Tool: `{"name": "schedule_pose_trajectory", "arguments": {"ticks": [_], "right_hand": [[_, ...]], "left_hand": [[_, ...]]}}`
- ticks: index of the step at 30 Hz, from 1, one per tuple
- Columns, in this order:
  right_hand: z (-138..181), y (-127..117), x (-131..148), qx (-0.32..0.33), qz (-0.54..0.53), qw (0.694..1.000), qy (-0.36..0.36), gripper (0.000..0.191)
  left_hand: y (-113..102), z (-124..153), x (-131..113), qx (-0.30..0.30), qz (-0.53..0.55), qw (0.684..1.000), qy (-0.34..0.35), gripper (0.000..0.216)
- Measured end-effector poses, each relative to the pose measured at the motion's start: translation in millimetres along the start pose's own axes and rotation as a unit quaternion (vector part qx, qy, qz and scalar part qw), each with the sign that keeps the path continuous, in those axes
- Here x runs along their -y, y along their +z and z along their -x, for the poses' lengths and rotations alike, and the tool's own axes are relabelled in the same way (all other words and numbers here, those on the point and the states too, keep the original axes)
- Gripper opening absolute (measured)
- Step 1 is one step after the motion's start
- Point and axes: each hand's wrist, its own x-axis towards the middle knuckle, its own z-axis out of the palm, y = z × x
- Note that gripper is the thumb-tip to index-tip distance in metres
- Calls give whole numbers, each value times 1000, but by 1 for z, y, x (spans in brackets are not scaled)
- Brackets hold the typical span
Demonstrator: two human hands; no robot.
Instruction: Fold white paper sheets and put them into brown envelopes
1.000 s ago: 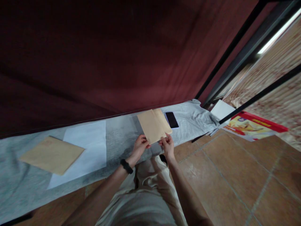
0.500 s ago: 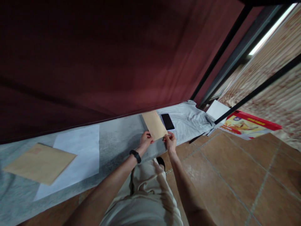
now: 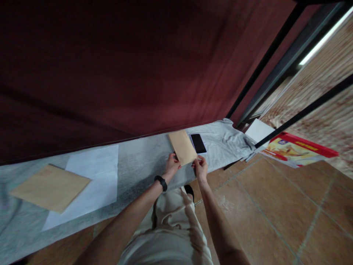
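Both hands hold a small brown paper envelope [image 3: 182, 147] by its near corners, over the grey cloth. My left hand [image 3: 172, 165], with a black band on the wrist, pinches the near left corner. At the near right corner, the fingers of my right hand [image 3: 200, 167] are closed on the paper. A phone [image 3: 198, 143] with a dark screen lies just right of the envelope. Farther left, a larger brown envelope [image 3: 52, 187] rests partly over a white sheet of paper [image 3: 99, 180].
The grey cloth [image 3: 140, 154] covers a narrow bench along a dark red curtain [image 3: 138, 73]. Black metal poles [image 3: 264, 62] stand at the right. A white box-like item [image 3: 259, 130] and a red-and-yellow printed box [image 3: 298, 147] are on the tiled floor [image 3: 264, 198].
The view has shifted slightly, so most things sit a little more to the right. Both hands keep their hold on the small envelope, which lies at a slightly different tilt.
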Motion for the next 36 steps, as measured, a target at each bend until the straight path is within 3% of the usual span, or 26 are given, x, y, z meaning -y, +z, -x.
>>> {"name": "schedule_pose_trajectory", "arguments": {"ticks": [5,11,14,17,19,22,25,31,36], "right_hand": [[1,1,1,-5,17,1000,-1,50],[7,-1,3,1,16,1000,-17,53],[21,-7,-4,10,35,998,-44,54],[40,-13,-14,17,73,994,-80,54],[52,-15,-21,38,88,991,-97,54],[67,-7,-25,78,110,985,-109,50],[82,10,-24,131,120,976,-123,42],[105,47,-23,214,155,950,-166,34],[112,51,-23,250,166,937,-178,33]], "left_hand": [[-3,6,-7,-4,-109,992,59,51],[-15,20,-1,-14,-153,979,133,52],[-43,38,12,-36,-222,956,190,46],[-90,66,30,-93,-334,908,235,50],[-127,88,44,-162,-405,873,219,53],[-179,122,66,-255,-498,818,134,58],[-216,150,80,-269,-551,789,53,59],[-237,167,68,-209,-597,774,11,41],[-249,163,56,-188,-578,794,26,38]]}}
